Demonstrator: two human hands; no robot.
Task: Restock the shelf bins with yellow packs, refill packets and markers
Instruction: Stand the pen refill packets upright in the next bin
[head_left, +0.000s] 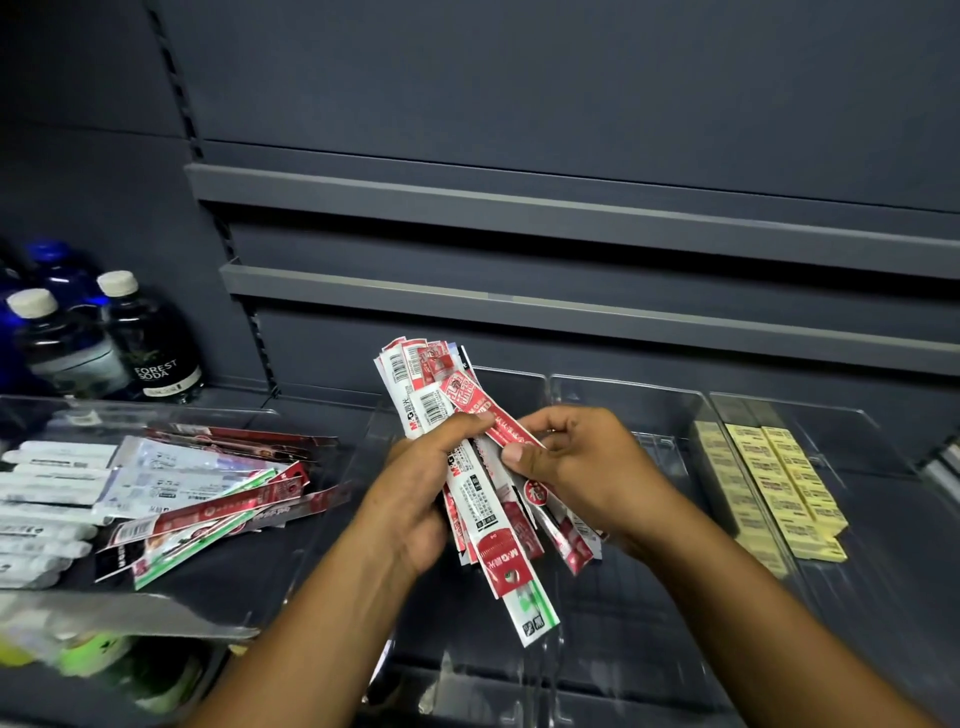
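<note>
Two grips up close: left grip (423, 486) curls round a thick fan of refill packets (500, 564), right grip (587, 462) pinches one red packet (485, 408) on top. Loose packets (208, 501) and white markers (47, 499) lie toward the shelf's left edge, three rows of yellow packs (779, 483) toward its right.

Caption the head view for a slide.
Left hand and right hand hold refill packets over a clear bin; yellow packs at right.
</note>
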